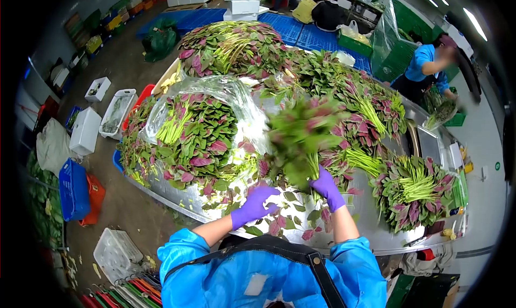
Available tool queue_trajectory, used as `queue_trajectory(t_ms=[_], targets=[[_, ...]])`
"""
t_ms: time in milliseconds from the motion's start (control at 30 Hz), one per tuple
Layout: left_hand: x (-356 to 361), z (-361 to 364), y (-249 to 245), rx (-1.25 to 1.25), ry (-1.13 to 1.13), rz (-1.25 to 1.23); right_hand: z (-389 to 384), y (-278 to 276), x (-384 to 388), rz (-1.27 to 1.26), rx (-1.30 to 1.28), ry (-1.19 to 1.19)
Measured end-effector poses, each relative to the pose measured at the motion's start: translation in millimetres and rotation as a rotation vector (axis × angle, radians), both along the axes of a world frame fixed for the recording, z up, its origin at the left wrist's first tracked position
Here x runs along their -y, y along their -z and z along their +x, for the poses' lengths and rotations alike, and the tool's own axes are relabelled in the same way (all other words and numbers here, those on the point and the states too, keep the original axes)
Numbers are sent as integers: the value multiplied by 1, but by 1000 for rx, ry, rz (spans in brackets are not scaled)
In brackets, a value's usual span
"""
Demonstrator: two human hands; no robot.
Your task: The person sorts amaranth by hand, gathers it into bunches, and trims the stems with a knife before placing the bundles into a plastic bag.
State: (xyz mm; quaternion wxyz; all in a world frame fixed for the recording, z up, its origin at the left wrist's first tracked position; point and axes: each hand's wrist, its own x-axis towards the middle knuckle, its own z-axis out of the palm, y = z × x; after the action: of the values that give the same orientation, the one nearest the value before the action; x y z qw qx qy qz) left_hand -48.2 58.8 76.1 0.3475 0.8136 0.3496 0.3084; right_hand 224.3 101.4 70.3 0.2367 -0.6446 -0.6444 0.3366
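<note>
Head view: blurry leafy bunch (303, 130)

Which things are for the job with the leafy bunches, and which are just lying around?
For the job:
leafy bunch in the right hand
big leafy pile
metal table

Probably just lying around:
blue crate
orange-red crate
dark green bag
</note>
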Motion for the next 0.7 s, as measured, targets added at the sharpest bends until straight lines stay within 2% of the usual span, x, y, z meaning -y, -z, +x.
queue_trajectory(t_ms=[33, 67, 133, 167, 267, 300, 333, 400, 433, 500, 567, 600, 667, 700], targets=[[2, 6, -28, -15, 176, 84, -11, -42, 8, -13, 144, 38], [2, 11, -56, -30, 353, 159, -20, -69, 14, -17, 139, 45], [-10, 16, -97, 7, 367, 323, -34, -93, 26, 72, 417, -161], [-19, 13, -120, -45, 302, 322, -37, -88, 33, 253, 429, -272], [-48, 2, -148, -246, 130, 285, -54, -115, 55, 245, 484, -537], [-59, -5, -131, -265, 210, 152, -58, -127, 61, 240, 505, -637], [-68, -18, -98, -243, 385, -145, -60, -137, 65, 173, 482, -715], [-59, -30, -37, -25, 831, -820, -56, -134, 71, 205, 508, -727], [-46, -33, -43, -33, 841, -822, -53, -133, 72, 203, 505, -714], [-14, -43, -60, 243, 828, -1217, -48, -131, 75, 211, 398, -652], [14, -46, -52, 459, 724, -1547, -44, -119, 76, 196, 380, -630], [24, -42, -46, 453, 730, -1557, -43, -114, 76, 183, 364, -627], [35, -29, -40, 433, 936, -1314, -43, -115, 73, 174, 350, -620], [41, -21, -41, 429, 939, -1317, -44, -116, 72, 157, 414, -653]])
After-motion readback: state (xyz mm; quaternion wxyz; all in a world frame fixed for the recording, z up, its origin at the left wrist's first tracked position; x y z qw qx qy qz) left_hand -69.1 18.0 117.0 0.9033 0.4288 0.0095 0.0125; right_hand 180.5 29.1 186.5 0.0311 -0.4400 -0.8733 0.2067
